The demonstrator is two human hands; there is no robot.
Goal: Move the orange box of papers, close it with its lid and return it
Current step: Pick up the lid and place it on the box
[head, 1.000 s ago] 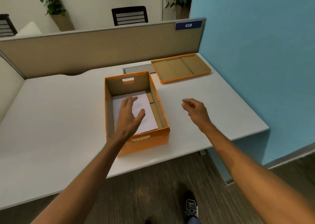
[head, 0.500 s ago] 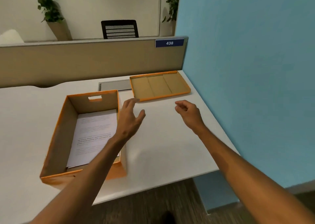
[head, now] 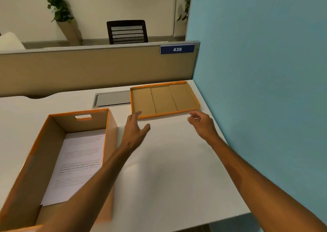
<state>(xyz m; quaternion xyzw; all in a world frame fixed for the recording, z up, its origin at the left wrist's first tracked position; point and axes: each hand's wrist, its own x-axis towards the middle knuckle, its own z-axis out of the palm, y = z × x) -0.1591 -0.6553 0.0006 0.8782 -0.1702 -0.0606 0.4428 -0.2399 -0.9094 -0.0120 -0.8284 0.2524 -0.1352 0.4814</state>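
Fingers (head: 137, 115) of both hands spread, empty, at lid's (head: 164, 99) near edge; box (head: 35, 154) sits left.

An open orange cardboard box (head: 58, 161) holding white printed papers (head: 77, 164) is sitting at the left of a white table (head: 168, 170). Its shallow orange cardboard lid (head: 164, 99) is lying upside down near the far right corner. Both hands, left (head: 135, 131) and right (head: 203, 124), are reaching toward the lid, fingers spread, empty.
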